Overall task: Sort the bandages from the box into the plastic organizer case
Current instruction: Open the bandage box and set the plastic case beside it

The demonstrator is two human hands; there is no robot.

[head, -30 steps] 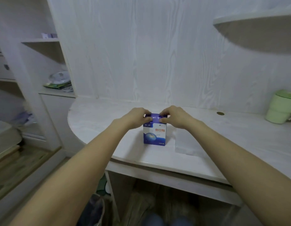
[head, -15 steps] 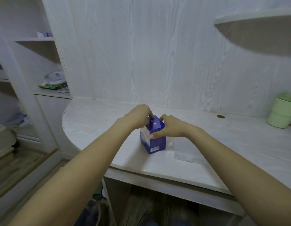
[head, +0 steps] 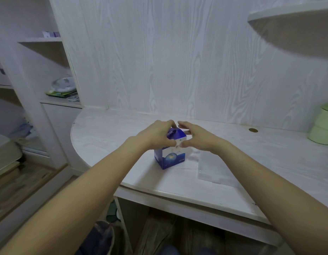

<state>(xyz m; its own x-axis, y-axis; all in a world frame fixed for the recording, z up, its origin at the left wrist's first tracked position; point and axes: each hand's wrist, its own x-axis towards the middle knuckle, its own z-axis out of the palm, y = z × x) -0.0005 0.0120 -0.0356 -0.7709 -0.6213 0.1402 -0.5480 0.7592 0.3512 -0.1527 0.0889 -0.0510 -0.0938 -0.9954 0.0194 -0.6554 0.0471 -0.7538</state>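
A small blue and white bandage box (head: 170, 158) stands upright on the white desk (head: 108, 137), one corner turned towards me. My left hand (head: 157, 135) grips its top left side, fingers curled over the blue lid. My right hand (head: 194, 138) holds the top right side, thumb pressed on the front face and fingers spread behind the lid. The lid looks shut. A clear plastic organizer case (head: 214, 168) lies flat on the desk just right of the box, partly under my right forearm. No bandages show.
A pale green lidded cup (head: 322, 126) stands at the desk's far right by the wall. A brass cable hole (head: 253, 130) is near the back. Shelves with small items (head: 63, 87) rise at left. A curved shelf (head: 288, 13) hangs upper right.
The box has been turned on the desk, so its printed front now faces me more. My right hand's fingers have lifted and spread behind the lid; my left hand stays on top.
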